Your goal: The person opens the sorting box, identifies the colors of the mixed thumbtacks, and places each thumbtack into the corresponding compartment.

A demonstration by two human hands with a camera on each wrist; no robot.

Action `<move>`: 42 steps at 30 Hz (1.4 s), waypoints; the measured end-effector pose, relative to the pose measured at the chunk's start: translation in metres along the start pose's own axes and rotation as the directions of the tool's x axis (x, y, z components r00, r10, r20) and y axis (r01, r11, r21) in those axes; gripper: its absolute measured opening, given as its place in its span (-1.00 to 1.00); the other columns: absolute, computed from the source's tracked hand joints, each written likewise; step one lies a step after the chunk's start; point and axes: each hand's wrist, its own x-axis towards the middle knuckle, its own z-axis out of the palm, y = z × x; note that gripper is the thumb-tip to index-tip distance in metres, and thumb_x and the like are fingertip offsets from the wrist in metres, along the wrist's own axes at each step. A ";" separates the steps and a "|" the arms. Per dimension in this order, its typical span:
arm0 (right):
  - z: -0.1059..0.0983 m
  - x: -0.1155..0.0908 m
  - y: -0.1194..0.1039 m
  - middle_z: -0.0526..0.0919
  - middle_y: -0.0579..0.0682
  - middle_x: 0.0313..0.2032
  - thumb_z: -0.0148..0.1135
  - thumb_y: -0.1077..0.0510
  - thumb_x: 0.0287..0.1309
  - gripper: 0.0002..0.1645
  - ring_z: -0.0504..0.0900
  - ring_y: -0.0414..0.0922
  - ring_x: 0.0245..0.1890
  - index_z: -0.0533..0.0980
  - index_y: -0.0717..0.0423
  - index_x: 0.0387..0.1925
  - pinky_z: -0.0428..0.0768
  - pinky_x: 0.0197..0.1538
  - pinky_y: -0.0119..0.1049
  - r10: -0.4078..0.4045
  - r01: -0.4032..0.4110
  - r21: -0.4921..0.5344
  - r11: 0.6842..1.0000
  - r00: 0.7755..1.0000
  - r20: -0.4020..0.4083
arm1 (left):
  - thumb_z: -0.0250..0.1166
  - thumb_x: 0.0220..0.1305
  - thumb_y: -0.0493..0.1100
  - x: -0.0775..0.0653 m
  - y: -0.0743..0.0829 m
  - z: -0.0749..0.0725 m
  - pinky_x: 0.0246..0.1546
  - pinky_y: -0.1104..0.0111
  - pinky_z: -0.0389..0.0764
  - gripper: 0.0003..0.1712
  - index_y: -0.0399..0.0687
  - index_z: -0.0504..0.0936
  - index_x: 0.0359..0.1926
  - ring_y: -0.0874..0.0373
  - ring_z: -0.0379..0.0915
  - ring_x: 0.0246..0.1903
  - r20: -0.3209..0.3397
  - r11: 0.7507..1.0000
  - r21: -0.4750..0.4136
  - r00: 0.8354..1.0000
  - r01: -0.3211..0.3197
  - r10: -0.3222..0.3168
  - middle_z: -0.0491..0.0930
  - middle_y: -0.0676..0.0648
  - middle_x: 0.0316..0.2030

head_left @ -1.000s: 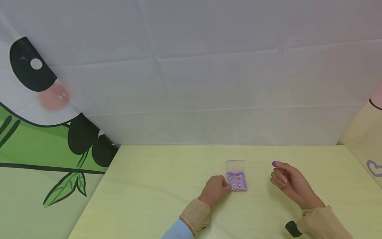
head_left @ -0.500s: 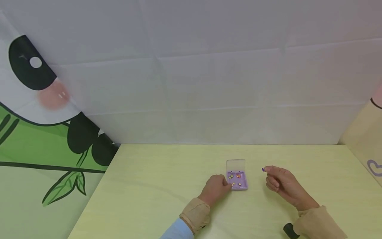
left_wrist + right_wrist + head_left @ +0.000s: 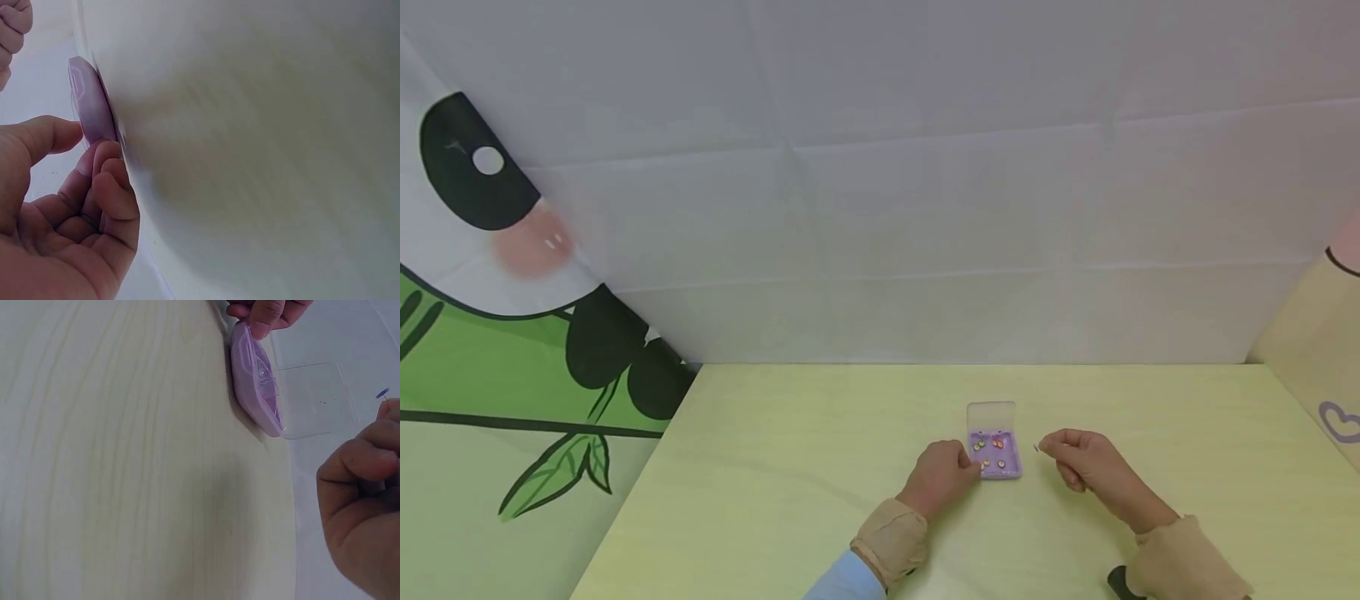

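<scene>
A small lilac box with a raised clear lid lies on the table, several small colourful round pieces inside it. My left hand grips its near left corner between thumb and fingers; the left wrist view shows the box's side by the thumb tip. To the right of the box, my right hand pinches a tiny pin with a flat purple head, held above the table. Its thin stem runs down into the fingertips in the right wrist view.
The pale yellow table meets a white cloth backdrop behind the box. A printed cartoon panel stands at the left, another panel at the right. A black cylinder-like piece shows by the right sleeve.
My right hand has moved left and slightly nearer, bringing the pin toward the box and turning its purple head edge-on. The left hand and box have stayed in place.
</scene>
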 end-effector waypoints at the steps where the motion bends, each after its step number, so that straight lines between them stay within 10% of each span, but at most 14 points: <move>1: 0.001 0.001 0.001 0.28 -0.26 -0.80 0.09 0.02 0.30 -0.50 0.23 -0.29 -0.74 0.46 0.49 -0.15 0.33 -0.51 -0.38 0.004 -0.005 -0.027 1.000 1.000 -0.005 | 0.28 0.09 -0.18 0.000 0.000 0.000 -0.55 0.40 0.43 -0.75 -0.25 0.59 -0.62 0.24 0.24 -0.62 -0.001 1.000 -0.001 1.000 0.000 0.000 0.52 -0.04 -0.64; 21: 0.025 0.013 0.009 0.31 -0.21 -0.79 0.18 0.15 0.18 -0.67 0.25 -0.28 -0.74 0.55 0.42 -0.21 0.31 -0.62 -0.43 0.018 -0.045 -0.249 0.968 0.994 -0.109 | 0.30 0.11 -0.17 -0.002 -0.001 0.002 -0.57 0.40 0.41 -0.73 -0.24 0.58 -0.63 0.25 0.24 -0.63 -0.003 1.000 -0.013 1.000 0.008 -0.008 0.53 -0.04 -0.64; 42: 0.051 0.022 0.007 0.37 -0.10 -0.68 0.23 0.24 0.02 -0.94 0.29 -0.21 -0.64 0.58 0.18 -0.47 0.28 -0.54 -0.32 -0.108 -0.005 -0.611 0.792 0.983 -0.147 | 0.28 0.08 -0.20 -0.006 -0.002 -0.001 -0.61 0.43 0.36 -0.75 -0.25 0.58 -0.64 0.27 0.21 -0.65 -0.009 1.000 -0.011 1.000 -0.028 0.028 0.46 0.00 -0.68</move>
